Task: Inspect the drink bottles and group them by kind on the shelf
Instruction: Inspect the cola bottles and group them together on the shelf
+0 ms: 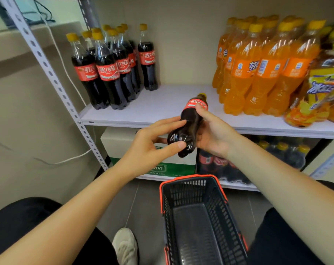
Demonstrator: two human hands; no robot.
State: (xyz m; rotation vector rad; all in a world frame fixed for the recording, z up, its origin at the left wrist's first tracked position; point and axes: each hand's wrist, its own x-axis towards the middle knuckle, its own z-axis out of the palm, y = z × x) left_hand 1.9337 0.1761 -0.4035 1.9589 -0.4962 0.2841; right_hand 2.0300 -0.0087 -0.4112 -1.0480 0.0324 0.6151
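A cola bottle [189, 123] with a red label and yellow cap is held tilted in front of the white shelf [162, 106], cap pointing away from me. My right hand [212, 134] grips its body from the right. My left hand [152, 142] pinches its base between thumb and fingers. Several cola bottles [108, 69] stand grouped at the shelf's left. Several orange soda bottles [258, 69] stand at the right, with iced tea bottles [321, 88] beside them.
A black basket [198, 217] with an orange rim sits empty on the floor below my hands. The lower shelf holds a green-and-white water carton [162, 167] and a pack of cola [219, 165]. A perforated metal upright [53, 77] frames the left side.
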